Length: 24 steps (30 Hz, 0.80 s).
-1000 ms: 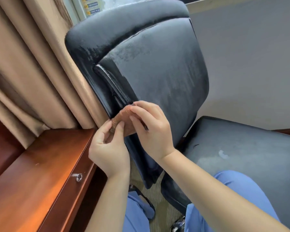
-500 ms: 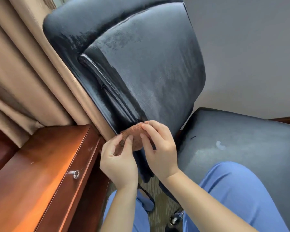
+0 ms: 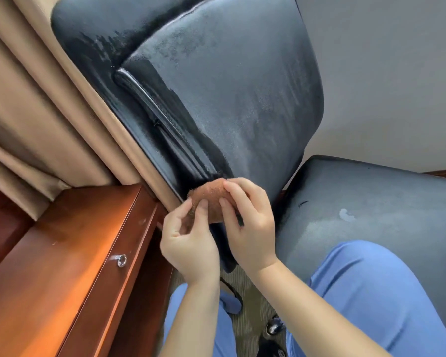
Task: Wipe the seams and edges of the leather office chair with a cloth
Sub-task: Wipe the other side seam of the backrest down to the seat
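Cloth (image 3: 208, 202), a small brown fuzzy wad, sits pinched between both hands against the lower left edge of the leather office chair's backrest (image 3: 232, 99), right where the raised piped seam (image 3: 160, 119) runs down to meet it. The left hand (image 3: 188, 243) grips the cloth's near-left side, its fingers (image 3: 202, 206) curled with the tips pressed into the fabric; the right hand (image 3: 250, 228) holds the far-right side, its fingers (image 3: 236, 188) bent over the top of the wad. The two hands lie just beside each other, nearly touching. Behind them the black backrest leans away, its centre panel filmed grey while a darker glossy band follows the seam. To the right the seat (image 3: 371, 202) shows the same grey film, a small pale blotch and a short dark mark. Blue trouser legs (image 3: 371, 292) fill the near right, one knee over the seat's near edge. On the left stands a reddish wooden counter (image 3: 62, 253) with a metal drawer knob (image 3: 121, 260), close to the chair. Beige curtains (image 3: 36, 112) hang at the far left, a plain grey wall (image 3: 384, 73) at the far right, and carpet with a chair caster (image 3: 274, 327) shows below.
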Tool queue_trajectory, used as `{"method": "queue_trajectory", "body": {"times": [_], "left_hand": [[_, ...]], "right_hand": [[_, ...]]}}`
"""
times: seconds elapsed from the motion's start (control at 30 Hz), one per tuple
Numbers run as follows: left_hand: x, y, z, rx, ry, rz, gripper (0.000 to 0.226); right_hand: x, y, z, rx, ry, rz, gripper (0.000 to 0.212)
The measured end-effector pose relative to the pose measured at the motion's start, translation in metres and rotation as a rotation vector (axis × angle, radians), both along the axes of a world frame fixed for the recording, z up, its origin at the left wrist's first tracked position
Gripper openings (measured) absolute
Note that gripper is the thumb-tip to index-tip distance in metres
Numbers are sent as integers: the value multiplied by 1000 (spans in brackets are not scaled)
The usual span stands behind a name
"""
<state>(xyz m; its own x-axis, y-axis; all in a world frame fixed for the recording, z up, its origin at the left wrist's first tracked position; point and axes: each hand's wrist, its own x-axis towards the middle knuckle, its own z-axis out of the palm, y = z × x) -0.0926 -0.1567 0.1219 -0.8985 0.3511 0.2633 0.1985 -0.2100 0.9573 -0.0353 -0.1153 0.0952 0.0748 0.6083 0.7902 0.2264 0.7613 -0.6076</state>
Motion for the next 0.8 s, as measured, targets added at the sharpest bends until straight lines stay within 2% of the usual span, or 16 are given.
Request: {"method": "queue_trajectory", "body": {"times": [0.13, 0.3, 0.4, 0.67, 0.8], "left_hand": [[0, -4, -22, -12, -256, -105, 17], [-7, -2, 7, 83, -169, -144, 22], [-11, 1, 13, 95, -92, -132, 22], [0, -7, -41, -84, -264, -107, 21], [3, -15, -53, -175, -298, -113, 21]], "right_hand": [[3, -11, -21, -13, -43, -11, 20], [-2, -10, 14, -3, 86, 47, 19], [-1, -1, 22, -25, 79, 65, 22], [7, -15, -52, -10, -21, 48, 19], [10, -24, -65, -79, -68, 44, 15]]}}
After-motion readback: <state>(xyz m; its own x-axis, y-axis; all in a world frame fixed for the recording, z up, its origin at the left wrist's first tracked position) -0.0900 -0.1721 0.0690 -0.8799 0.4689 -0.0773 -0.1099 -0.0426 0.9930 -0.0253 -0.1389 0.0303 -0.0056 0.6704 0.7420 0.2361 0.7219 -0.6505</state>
